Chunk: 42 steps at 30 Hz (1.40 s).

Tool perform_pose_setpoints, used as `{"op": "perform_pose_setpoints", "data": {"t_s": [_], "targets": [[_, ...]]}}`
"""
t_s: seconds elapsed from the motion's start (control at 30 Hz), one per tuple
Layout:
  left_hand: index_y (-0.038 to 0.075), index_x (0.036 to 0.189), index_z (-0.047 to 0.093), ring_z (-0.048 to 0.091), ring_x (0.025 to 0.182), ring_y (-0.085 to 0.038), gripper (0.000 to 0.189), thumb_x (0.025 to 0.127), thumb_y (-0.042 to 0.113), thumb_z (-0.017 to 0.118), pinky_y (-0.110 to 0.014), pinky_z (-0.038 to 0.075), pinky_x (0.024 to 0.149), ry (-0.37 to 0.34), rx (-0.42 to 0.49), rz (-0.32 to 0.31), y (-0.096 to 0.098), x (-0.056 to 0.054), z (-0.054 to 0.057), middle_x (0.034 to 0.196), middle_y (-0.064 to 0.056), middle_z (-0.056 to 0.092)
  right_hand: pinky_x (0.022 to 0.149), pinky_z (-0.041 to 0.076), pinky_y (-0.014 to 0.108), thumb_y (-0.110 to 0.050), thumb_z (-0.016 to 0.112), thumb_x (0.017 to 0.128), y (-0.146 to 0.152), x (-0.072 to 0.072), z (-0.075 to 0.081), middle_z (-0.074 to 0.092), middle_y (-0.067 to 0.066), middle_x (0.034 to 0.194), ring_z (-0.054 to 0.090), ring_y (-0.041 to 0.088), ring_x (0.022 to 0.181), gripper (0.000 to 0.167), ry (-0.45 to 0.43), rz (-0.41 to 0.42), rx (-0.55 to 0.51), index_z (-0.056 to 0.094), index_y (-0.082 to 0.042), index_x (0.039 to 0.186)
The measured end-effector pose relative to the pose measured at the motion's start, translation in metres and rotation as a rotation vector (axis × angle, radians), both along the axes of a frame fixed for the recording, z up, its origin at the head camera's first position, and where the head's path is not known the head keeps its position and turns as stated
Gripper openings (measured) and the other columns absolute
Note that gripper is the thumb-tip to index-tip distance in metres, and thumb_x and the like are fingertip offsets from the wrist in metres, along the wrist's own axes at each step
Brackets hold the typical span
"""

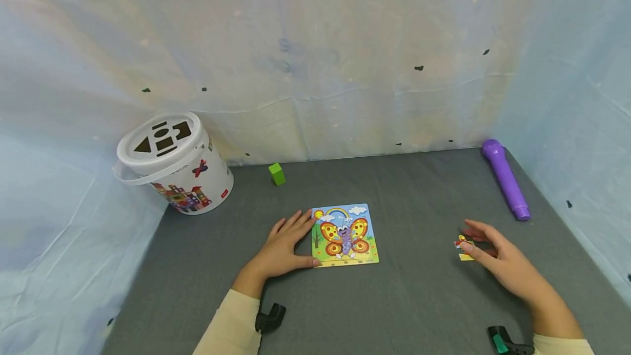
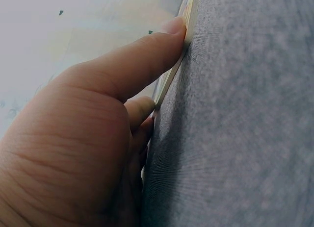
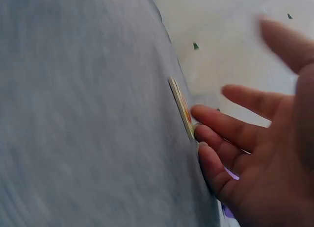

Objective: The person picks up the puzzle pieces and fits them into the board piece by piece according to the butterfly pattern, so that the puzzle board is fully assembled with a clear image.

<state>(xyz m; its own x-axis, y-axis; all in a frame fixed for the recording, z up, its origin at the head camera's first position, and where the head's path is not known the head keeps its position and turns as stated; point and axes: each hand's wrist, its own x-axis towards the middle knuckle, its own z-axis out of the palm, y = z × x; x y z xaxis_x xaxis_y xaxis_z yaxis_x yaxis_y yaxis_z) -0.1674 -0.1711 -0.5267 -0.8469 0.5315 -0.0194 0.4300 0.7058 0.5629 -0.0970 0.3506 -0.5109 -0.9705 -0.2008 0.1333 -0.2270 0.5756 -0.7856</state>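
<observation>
A square butterfly picture puzzle (image 1: 346, 237) lies flat on the grey cloth in the middle of the head view. My left hand (image 1: 288, 246) is spread at its left side, fingertips on the upper left edge and thumb on the lower left corner. In the left wrist view, the thumb (image 2: 147, 58) rests on the rim of the puzzle. Farther right, my right hand (image 1: 508, 267) is over small colourful puzzle pieces (image 1: 465, 257), partly hidden by its fingers. The right wrist view has its fingertips beside a thin flat piece (image 3: 180, 107), with the thumb raised away from it.
A white bucket (image 1: 217, 179) with a shape-hole lid stands at the back left. A green block (image 1: 277, 174) is near the back edge. Along the right edge lies a purple microphone-shaped toy (image 1: 508, 182). Pale curtains (image 1: 345, 59) enclose the back and sides.
</observation>
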Motion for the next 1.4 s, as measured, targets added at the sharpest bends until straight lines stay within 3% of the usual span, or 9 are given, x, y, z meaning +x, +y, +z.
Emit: {"op": "perform_pose_setpoints", "data": {"t_s": [0.13,0.27,0.47,0.6,0.73,1.03,1.4], "targets": [[0.022,0.175,0.03,0.007,0.165,-0.018,0.108,0.09,0.066,0.082,-0.056,0.002,0.128,-0.003,-0.013,0.0,0.0,-0.001,0.0,0.18,0.008,0.018,0.083,0.047,0.017,-0.019,0.083,0.1,0.008,0.002,0.0,0.059,0.022,0.141,0.054,0.01,0.12,0.07,-0.046,-0.02,0.135,0.05,0.006,0.157],[0.024,0.175,0.026,0.004,0.165,-0.014,0.11,0.089,0.068,0.08,-0.053,0.0,0.129,-0.011,-0.036,0.005,0.0,-0.001,-0.001,0.18,0.011,0.014,0.083,0.045,0.019,-0.02,0.086,0.098,0.013,0.003,0.0,0.057,0.019,0.13,0.055,0.027,0.113,0.062,-0.093,-0.035,0.206,0.059,0.007,0.147],[0.021,0.175,0.03,0.007,0.165,-0.018,0.109,0.089,0.066,0.082,-0.057,0.002,0.128,0.003,-0.011,0.005,0.0,-0.001,-0.002,0.18,0.008,0.018,0.081,0.046,0.023,-0.015,0.087,0.095,0.01,0.002,0.0,0.062,0.013,0.122,0.056,0.02,0.103,0.041,-0.081,-0.047,0.216,0.068,0.001,0.128],[0.02,0.174,0.032,0.009,0.165,-0.02,0.108,0.089,0.065,0.082,-0.059,0.002,0.128,0.005,-0.003,0.004,0.0,0.0,-0.002,0.179,0.007,0.02,0.072,0.049,0.026,-0.007,0.084,0.096,0.004,0.003,-0.001,0.065,0.007,0.107,0.059,0.011,0.089,0.031,-0.061,-0.06,0.146,0.065,0.0,0.12],[0.02,0.174,0.032,0.009,0.165,-0.021,0.108,0.09,0.064,0.082,-0.06,0.002,0.128,0.002,0.004,0.002,0.0,0.0,-0.001,0.179,0.006,0.02,0.065,0.051,0.028,-0.003,0.076,0.103,-0.009,0.003,-0.001,0.066,0.003,0.099,0.062,0.011,0.08,0.018,-0.064,-0.049,0.033,0.067,-0.002,0.118],[0.019,0.174,0.032,0.009,0.166,-0.022,0.107,0.09,0.062,0.083,-0.06,0.002,0.128,-0.003,0.007,-0.003,0.0,0.0,0.001,0.179,0.004,0.02,0.072,0.06,0.032,-0.005,0.068,0.109,-0.06,0.0,-0.003,0.071,0.01,0.099,0.072,0.023,0.083,0.018,-0.086,0.024,-0.228,0.07,0.001,0.126],[0.017,0.174,0.033,0.012,0.165,-0.025,0.109,0.089,0.061,0.085,-0.061,0.004,0.127,0.006,0.017,-0.005,0.002,0.0,0.002,0.179,0.001,0.022,0.073,0.061,0.033,-0.007,0.071,0.107,-0.124,-0.006,-0.011,0.073,0.01,0.098,0.072,0.025,0.082,0.015,-0.121,0.108,-0.36,0.074,0.001,0.12]]}}
